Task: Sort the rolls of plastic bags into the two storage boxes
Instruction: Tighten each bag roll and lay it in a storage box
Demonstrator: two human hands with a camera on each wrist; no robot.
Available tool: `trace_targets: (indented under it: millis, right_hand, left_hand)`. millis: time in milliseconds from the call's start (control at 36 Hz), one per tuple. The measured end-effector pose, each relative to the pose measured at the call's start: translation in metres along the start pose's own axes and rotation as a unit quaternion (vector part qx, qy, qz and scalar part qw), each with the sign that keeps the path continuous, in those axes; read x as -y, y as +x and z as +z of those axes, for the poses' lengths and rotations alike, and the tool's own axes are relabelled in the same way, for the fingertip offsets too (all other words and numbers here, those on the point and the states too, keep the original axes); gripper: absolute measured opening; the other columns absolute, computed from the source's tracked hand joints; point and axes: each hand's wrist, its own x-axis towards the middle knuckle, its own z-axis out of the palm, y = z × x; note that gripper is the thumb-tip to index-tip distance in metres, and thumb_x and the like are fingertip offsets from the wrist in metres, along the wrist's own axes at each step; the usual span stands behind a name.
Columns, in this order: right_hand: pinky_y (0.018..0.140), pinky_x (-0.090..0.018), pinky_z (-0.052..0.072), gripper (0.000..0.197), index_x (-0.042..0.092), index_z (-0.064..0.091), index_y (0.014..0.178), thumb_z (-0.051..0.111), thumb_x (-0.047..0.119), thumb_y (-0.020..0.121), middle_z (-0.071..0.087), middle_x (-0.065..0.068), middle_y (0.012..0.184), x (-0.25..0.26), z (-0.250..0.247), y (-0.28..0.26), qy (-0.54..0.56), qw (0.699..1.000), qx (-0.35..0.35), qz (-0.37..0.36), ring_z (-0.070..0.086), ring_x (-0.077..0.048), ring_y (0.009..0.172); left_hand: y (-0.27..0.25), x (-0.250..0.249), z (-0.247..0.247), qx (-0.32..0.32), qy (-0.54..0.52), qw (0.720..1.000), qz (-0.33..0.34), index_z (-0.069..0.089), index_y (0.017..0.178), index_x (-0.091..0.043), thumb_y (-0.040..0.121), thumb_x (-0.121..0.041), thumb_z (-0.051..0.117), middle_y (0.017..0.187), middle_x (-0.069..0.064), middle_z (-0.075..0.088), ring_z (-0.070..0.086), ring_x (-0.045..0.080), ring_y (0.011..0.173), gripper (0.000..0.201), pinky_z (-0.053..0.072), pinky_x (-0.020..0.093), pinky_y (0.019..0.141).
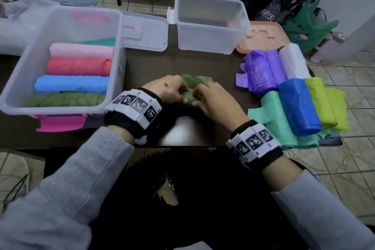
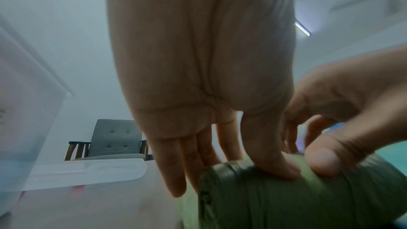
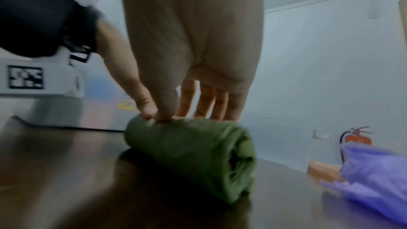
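Observation:
A dark green roll of bags (image 1: 191, 82) lies on the dark table between the two boxes. My left hand (image 1: 171, 90) and right hand (image 1: 212, 97) both grip it, thumbs on the near side and fingers curled over the top. The left wrist view shows my left thumb (image 2: 273, 159) pressing on the green roll (image 2: 286, 198). In the right wrist view the right hand (image 3: 193, 41) holds the green roll (image 3: 191, 154) from above. The left storage box (image 1: 50, 110) holds pink, red, blue, green and teal rolls. Nothing lies in the right storage box (image 1: 205, 41).
Loose rolls are heaped at the table's right end: purple (image 1: 261, 71), white (image 1: 292, 61), blue (image 1: 298, 105), lime (image 1: 324, 101), mint (image 1: 274, 119). A clear lid (image 1: 144, 32) and a peach lid (image 1: 263, 36) lie behind. Bags stand on the floor at far right.

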Motion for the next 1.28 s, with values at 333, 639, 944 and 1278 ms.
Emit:
trace_targets:
  millis: [333, 639, 944, 1278]
  right_hand:
    - [0.104, -0.038, 0.032, 0.061, 0.014, 0.038, 0.14, 0.063, 0.032, 0.087, 0.044, -0.01, 0.137, -0.004, 0.011, 0.006, 0.013, 0.998, 0.042, 0.041, 0.04, -0.029, 0.125]
    - [0.087, -0.029, 0.04, 0.062, 0.018, 0.054, 0.115, 0.075, 0.053, 0.069, 0.051, -0.002, 0.111, -0.009, -0.009, 0.021, 0.061, 0.987, 0.131, 0.063, 0.047, -0.018, 0.106]
    - [0.107, -0.042, 0.035, 0.123, 0.017, 0.029, 0.141, 0.072, 0.077, 0.043, 0.038, -0.009, 0.137, 0.002, -0.005, 0.035, 0.064, 0.967, 0.2, 0.144, 0.032, -0.025, 0.129]
    - [0.096, -0.04, 0.04, 0.072, 0.008, 0.038, 0.133, 0.059, 0.056, 0.083, 0.043, -0.012, 0.129, 0.019, 0.008, 0.011, -0.048, 0.991, 0.114, 0.049, 0.043, -0.029, 0.121]
  left_hand:
    - [0.001, 0.005, 0.009, -0.109, -0.034, 0.993, 0.027, 0.064, 0.118, -0.017, 0.077, -0.024, 0.075, 0.12, 0.009, 0.055, 0.05, 0.024, 0.116, 0.043, 0.039, 0.031, 0.096]
    - [-0.004, 0.013, 0.003, -0.069, -0.084, 0.994, 0.001, 0.069, 0.109, -0.031, 0.068, -0.022, 0.082, 0.115, 0.002, 0.062, 0.057, 0.019, 0.107, 0.044, 0.048, 0.035, 0.093]
    - [-0.007, 0.013, 0.005, -0.074, -0.093, 0.993, 0.004, 0.068, 0.113, -0.029, 0.068, -0.02, 0.081, 0.116, 0.003, 0.064, 0.058, 0.018, 0.109, 0.047, 0.047, 0.032, 0.093]
    - [-0.011, 0.01, 0.004, -0.071, -0.096, 0.993, 0.019, 0.066, 0.119, -0.021, 0.074, -0.015, 0.076, 0.122, 0.001, 0.064, 0.054, 0.016, 0.116, 0.046, 0.034, 0.015, 0.087]
